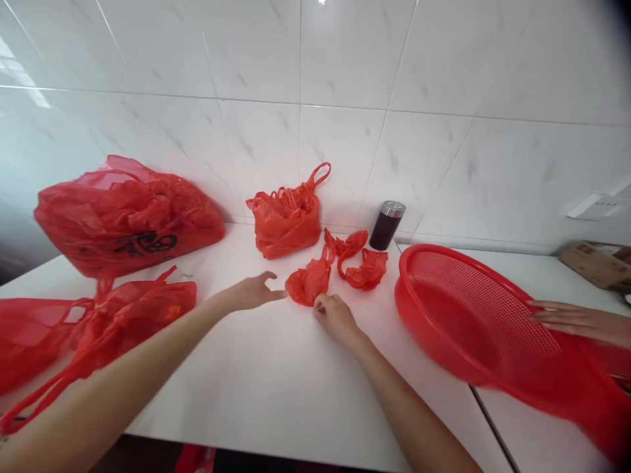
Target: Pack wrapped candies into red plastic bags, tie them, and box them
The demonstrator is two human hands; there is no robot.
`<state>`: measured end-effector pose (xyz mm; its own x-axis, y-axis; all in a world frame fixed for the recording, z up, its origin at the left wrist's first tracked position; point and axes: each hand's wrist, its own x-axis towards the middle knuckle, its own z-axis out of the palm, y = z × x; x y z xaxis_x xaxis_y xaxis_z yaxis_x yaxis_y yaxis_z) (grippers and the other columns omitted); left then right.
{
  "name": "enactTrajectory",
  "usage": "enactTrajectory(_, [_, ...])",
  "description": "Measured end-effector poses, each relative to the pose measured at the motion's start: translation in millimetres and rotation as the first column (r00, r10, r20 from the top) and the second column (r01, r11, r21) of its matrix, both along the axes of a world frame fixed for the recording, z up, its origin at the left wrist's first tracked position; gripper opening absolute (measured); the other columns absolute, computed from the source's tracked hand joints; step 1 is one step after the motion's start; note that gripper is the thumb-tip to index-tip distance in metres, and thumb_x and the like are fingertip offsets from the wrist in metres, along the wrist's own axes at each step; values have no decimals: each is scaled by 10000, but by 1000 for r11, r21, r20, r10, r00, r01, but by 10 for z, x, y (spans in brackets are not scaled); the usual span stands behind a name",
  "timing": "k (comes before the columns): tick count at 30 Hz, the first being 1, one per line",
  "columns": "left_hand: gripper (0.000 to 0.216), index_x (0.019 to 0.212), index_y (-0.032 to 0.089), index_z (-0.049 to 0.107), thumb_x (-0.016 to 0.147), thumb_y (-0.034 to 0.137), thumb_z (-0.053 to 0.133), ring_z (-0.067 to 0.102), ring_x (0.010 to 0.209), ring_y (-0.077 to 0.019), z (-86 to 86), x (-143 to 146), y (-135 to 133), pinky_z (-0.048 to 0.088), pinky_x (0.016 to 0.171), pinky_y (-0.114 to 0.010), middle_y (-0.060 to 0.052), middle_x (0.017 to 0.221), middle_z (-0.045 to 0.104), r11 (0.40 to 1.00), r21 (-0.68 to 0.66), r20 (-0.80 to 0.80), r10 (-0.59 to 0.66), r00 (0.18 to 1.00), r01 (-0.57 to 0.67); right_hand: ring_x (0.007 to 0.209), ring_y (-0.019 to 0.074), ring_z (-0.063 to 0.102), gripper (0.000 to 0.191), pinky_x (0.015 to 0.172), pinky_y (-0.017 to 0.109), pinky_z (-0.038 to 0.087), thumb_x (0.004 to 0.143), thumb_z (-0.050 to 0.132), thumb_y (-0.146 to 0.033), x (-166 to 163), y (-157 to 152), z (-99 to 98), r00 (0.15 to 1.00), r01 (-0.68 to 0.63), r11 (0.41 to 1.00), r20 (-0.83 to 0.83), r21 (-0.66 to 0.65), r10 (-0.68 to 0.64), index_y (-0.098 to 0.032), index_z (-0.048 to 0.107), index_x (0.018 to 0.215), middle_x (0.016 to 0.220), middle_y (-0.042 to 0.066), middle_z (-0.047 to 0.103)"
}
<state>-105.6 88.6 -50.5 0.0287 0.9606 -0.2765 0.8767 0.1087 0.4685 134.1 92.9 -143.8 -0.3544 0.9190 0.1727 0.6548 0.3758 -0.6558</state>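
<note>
A small crumpled red plastic bag (309,281) sits on the white table (266,374) in front of me. My right hand (336,316) has its fingers pinched together at the lower right edge of this bag. My left hand (252,292) is held just left of it, thumb and fingers apart, with nothing in them. Behind and to the right lies another loose red plastic bag (365,269), twisted in loops. Farther back a fuller red plastic bag (286,226) stands against the wall with one handle sticking up. What the bags contain is hidden.
A large, stuffed red bag (142,217) with black lettering fills the back left, more red bags (142,312) in front. A dark tumbler (387,226) stands by the wall. At right, another person's hand (576,322) touches a red plastic basket (444,315); a cardboard box (594,263) lies beyond.
</note>
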Motion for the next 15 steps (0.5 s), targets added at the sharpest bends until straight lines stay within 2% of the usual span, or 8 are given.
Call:
enactTrajectory(2, [690,1321,244,486,768,648,571,694,777,-221,-224,242,194,515,671,-310,-83,1005,738,1000,5,52,29,998,-30,853,185,595,62,731,297,457,796,589,-191,18,-56,-4,997,-4,1000,-81,-27,1,-242,557,808,810,-8,647])
enactTrajectory(4, [532,1256,199,540,845,536,577,674,833,-209,-429,431,292,526,738,-351,-87,1037,705,997,43,91,58,994,-63,814,170,606,79,740,309,484,813,586,-277,60,-52,-25,983,56,997,-173,-51,-64,-241,536,863,895,0,639])
enactTrajectory(6, [335,1118,172,617,901,422,564,648,891,-196,-591,557,283,526,801,-384,-77,1064,671,993,81,142,69,988,-81,793,164,621,189,726,329,515,848,530,-357,124,-3,-61,949,161,983,-261,-89,-179,-233,502,987,1014,39,615])
enactTrajectory(8, [267,1055,166,633,923,379,543,634,904,-188,-704,629,201,524,814,-389,-71,1070,656,988,116,203,81,976,-106,764,165,640,310,662,334,539,886,442,-409,192,68,-103,902,245,958,-328,-148,-281,-218,437,1130,1068,75,593])
enactTrajectory(10, [311,1135,202,590,918,417,530,632,914,-197,-770,671,113,511,818,-387,-78,1117,641,973,156,256,125,959,-168,710,162,652,402,584,317,541,904,389,-437,235,141,-136,870,273,939,-364,-208,-333,-213,371,1237,1044,78,596])
enactTrajectory(12, [462,1274,264,489,878,493,547,628,956,-229,-797,711,78,486,836,-402,-92,1177,612,953,190,299,174,938,-237,661,160,649,480,559,306,532,892,425,-466,235,201,-149,863,263,933,-373,-245,-341,-232,343,1303,977,49,612])
enactTrajectory(14, [621,1333,325,433,787,533,641,615,1009,-272,-800,764,110,458,858,-416,-92,1212,588,940,208,343,190,920,-271,677,166,643,477,612,312,529,859,506,-468,192,239,-141,875,234,940,-367,-247,-315,-268,419,1283,900,11,624])
enactTrajectory(15, [643,1309,335,467,737,516,698,606,1031,-288,-797,794,141,446,868,-419,-89,1215,584,939,209,371,183,911,-274,716,172,641,415,666,321,526,839,547,-447,163,246,-134,884,217,946,-362,-239,-294,-281,498,1216,871,-1,627])
